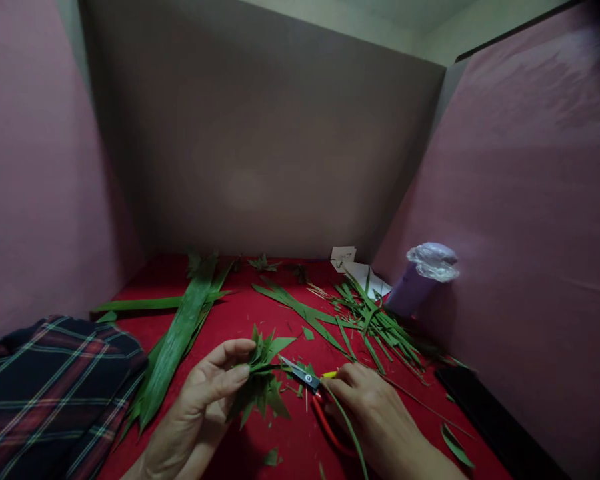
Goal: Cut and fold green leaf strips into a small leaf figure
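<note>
My left hand [207, 393] pinches a folded cluster of green leaf pieces [261, 377] between thumb and fingers, just above the red table [240, 313]. My right hand [375, 413] lies over the red and yellow handles of small scissors [307, 380], fingers curled on them. The scissors' dark blades point left at the leaf cluster and almost touch it. A thin green strip runs under my right hand toward the table's front edge.
Long green leaves [180, 333] lie at the left, and several cut leaf strips [375, 320] at the right. A purple cup with plastic wrap [420, 277] stands by the right wall. White paper [350, 263] lies at the back. Plaid cloth [55, 387] covers the left front.
</note>
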Demonstrator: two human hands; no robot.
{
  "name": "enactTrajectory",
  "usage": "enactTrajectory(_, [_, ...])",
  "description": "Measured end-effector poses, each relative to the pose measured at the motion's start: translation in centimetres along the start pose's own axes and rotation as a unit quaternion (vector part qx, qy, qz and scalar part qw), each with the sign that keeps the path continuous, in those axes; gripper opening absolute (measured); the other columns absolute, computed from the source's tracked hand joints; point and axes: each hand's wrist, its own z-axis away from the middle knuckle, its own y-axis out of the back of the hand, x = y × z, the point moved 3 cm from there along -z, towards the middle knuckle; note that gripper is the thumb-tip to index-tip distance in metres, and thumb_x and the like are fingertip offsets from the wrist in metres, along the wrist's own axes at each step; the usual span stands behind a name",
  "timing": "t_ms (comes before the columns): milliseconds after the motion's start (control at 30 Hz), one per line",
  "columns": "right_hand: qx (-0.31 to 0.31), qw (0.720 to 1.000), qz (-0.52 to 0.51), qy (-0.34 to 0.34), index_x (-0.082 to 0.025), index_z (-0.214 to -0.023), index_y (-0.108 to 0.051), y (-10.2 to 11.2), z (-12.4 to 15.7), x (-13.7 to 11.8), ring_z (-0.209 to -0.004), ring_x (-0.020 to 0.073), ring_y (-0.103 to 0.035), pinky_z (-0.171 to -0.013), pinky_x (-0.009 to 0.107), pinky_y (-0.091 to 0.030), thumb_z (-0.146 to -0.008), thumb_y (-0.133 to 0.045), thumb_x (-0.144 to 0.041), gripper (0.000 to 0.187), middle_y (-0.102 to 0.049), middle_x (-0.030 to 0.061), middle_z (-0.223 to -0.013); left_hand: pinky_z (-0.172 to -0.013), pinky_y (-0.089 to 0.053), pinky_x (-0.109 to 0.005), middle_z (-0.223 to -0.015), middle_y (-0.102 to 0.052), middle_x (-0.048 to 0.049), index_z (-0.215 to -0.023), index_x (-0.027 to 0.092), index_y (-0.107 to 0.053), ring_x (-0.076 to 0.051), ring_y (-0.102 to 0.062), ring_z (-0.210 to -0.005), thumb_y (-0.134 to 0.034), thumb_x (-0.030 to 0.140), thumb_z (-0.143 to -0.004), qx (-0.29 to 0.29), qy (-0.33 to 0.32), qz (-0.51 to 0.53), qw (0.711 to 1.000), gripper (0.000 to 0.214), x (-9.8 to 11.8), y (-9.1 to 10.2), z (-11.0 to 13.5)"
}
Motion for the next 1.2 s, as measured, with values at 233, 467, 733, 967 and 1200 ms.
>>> enactTrajectory(233, [0.185, 0.948, -0.208, 0.154, -0.027, -0.117, -0.050, 6.1, 1.1, -2.0, -0.092, 0.0184, -0.056, -0.072, 0.028, -0.051, -0.083, -0.042, -0.005, 0.041, -0.053, 0.0089, -0.112, -0.067, -0.051, -0.022, -0.077, -0.069, -0.0052, -0.083, 0.014, -0.066, -0.015, -0.065, -0.070, -0.071, 0.009, -0.060, 0.006, 0.006, -0.022, 1.000, 0.025, -0.1, -0.2, 0.0])
enactTrajectory(467, [0.073, 0.917, -0.257, 0.297, -0.021, -0.107, -0.061, 7.2, 0.8, -3.7, -0.079, 0.0164, -0.060, -0.067, 0.026, -0.052, -0.074, -0.059, -0.002, 0.038, -0.063, 0.0083, -0.103, -0.066, -0.051, -0.023, -0.079, -0.068, -0.0053, -0.083, 0.014, -0.066, -0.015, -0.064, -0.067, -0.070, 0.008, -0.060, -0.018, 0.030, -0.026, 0.999, 0.024, -0.4, -0.2, -0.2])
enactTrajectory(733, [0.060, 0.907, -0.347, 0.232, -0.021, -0.102, -0.063, 7.6, 0.3, -4.0, -0.065, 0.0129, -0.059, -0.058, 0.022, -0.048, -0.079, -0.057, -0.008, 0.027, -0.064, 0.0043, -0.073, -0.067, -0.050, -0.024, -0.081, -0.067, -0.0044, -0.084, 0.016, -0.065, -0.016, -0.064, -0.072, -0.071, 0.009, -0.060, -0.030, 0.046, -0.042, 0.998, 0.025, -0.6, -0.4, 0.3])
enactTrajectory(967, [0.055, 0.893, -0.396, 0.207, -0.022, -0.109, -0.061, 7.1, 0.1, -4.1, -0.059, 0.0109, -0.053, -0.055, 0.023, -0.044, -0.080, -0.053, -0.006, 0.034, -0.056, 0.0015, -0.068, -0.064, -0.049, -0.023, -0.079, -0.067, -0.0052, -0.085, 0.016, -0.064, -0.015, -0.063, -0.067, -0.070, 0.012, -0.062, -0.051, 0.063, -0.060, 0.995, 0.024, -0.9, -0.7, 0.6])
enactTrajectory(1200, [0.073, 0.896, -0.427, 0.102, -0.023, -0.088, -0.064, 7.0, 0.1, -4.0, -0.058, 0.0107, -0.048, -0.053, 0.024, -0.039, -0.080, -0.054, -0.007, 0.020, -0.056, -0.0008, -0.067, -0.063, -0.048, -0.021, -0.080, -0.067, -0.0040, -0.084, 0.016, -0.065, -0.014, -0.062, -0.068, -0.071, 0.011, -0.060, -0.043, 0.062, -0.059, 0.995, 0.025, -0.7, -0.7, 0.6])
